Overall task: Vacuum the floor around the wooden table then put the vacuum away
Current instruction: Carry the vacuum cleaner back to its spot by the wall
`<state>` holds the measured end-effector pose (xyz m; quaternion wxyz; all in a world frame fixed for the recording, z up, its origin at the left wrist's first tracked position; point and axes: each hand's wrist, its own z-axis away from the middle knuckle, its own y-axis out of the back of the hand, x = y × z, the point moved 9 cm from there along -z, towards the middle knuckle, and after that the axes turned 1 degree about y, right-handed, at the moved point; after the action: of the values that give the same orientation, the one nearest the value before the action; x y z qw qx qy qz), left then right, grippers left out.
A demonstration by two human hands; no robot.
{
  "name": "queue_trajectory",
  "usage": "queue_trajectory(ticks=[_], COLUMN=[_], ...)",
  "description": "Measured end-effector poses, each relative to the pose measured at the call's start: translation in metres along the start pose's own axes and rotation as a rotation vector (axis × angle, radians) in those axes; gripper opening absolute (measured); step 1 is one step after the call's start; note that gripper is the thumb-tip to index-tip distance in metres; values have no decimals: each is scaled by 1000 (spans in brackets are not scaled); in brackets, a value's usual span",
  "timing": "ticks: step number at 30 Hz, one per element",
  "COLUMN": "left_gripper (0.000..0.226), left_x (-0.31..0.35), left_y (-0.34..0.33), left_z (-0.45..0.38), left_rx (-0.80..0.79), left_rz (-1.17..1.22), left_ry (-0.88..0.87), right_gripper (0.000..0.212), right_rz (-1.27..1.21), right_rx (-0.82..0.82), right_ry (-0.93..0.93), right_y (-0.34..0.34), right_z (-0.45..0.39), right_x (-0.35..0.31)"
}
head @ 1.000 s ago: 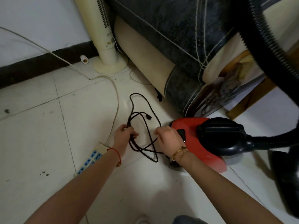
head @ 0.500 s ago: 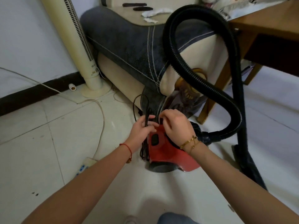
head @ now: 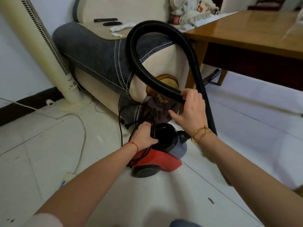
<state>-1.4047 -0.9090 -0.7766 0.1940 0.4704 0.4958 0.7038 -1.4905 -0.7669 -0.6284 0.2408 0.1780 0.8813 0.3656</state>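
Note:
The red and black vacuum cleaner (head: 157,161) stands on the white tiled floor in front of the sofa arm. My left hand (head: 144,136) grips the bundled black power cord (head: 121,126) against the vacuum's black top. A loop of the cord trails on the floor to the left. The ribbed black hose (head: 136,63) arches up over the sofa arm and comes down to my right hand (head: 190,110), whose fingers curl round it near the rigid black tube (head: 199,76). The wooden table (head: 246,31) stands at the upper right.
A grey and cream sofa (head: 98,53) fills the middle background. A cream tower fan (head: 44,51) stands at the left by the wall. A white cable (head: 82,133) runs across the floor to a power strip (head: 65,179).
The vacuum has turned so its black top faces me. My right hand left the vacuum body and rose to take the hose. My left hand now holds the cord bundle on the top.

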Motion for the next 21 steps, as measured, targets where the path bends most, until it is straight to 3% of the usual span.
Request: queue_trajectory(ticks=[5,13,17,21], left_gripper=[54,52,53,49], left_x=[18,9,8,9], left_y=[-3,-17,-15,-17], left_z=[-6,-32,-43,-52], left_rx=[46,24,42,40], left_rz=[-175,-252,-237,-168], left_ry=[7,48,59,73], right_gripper=[111,145,144,112], right_rz=[104,43,-71,-57], right_rx=[-180,-502,-502,-357], right_ry=[-195,-480,-571,-582], right_y=[-11,-67,-89,-83], right_z=[-2,-19,-24,-32], right_x=[64,130,139,146])
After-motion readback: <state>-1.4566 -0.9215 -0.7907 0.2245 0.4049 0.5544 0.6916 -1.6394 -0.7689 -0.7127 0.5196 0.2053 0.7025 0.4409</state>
